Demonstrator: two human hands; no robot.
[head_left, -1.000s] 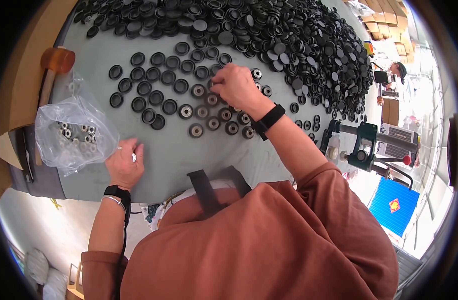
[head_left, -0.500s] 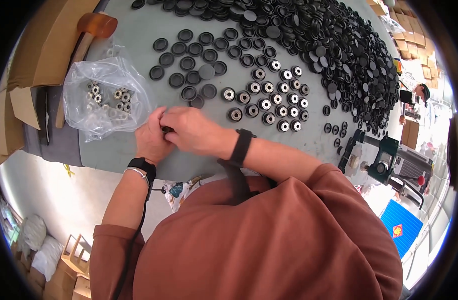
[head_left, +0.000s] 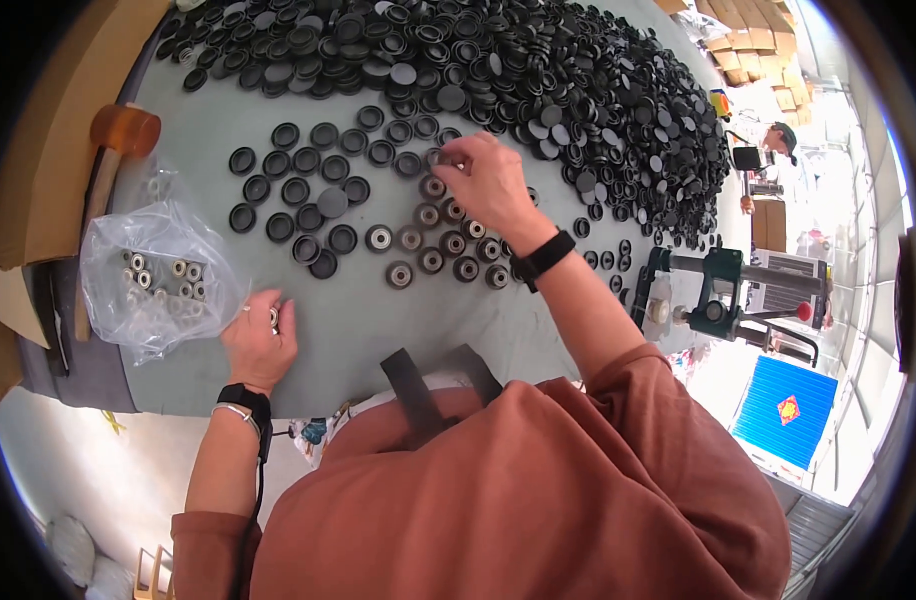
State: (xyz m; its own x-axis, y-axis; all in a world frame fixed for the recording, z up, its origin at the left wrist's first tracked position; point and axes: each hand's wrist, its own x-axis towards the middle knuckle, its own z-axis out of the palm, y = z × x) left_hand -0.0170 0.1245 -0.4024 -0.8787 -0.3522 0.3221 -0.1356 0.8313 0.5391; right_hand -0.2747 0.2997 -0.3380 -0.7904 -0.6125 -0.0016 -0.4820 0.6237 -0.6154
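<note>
I report from the head view. My left hand (head_left: 261, 340) rests low over the tabletop (head_left: 348, 320), just beside a clear plastic bag (head_left: 168, 235) containing loose bearings (head_left: 194, 271). Its fingers are curled nearly closed around one metal bearing (head_left: 275, 318). My right hand (head_left: 485, 180) is extended forward, fingers drawn nearly together at a black cap (head_left: 437, 158); I cannot tell whether they grip it. Below that hand, I note black caps with bearings seated inside (head_left: 399, 274). To their left lie separate round caps (head_left: 306, 160), mostly hollow side up, one flat face up. A large heap of black caps (head_left: 618, 110) covers the far side.
</note>
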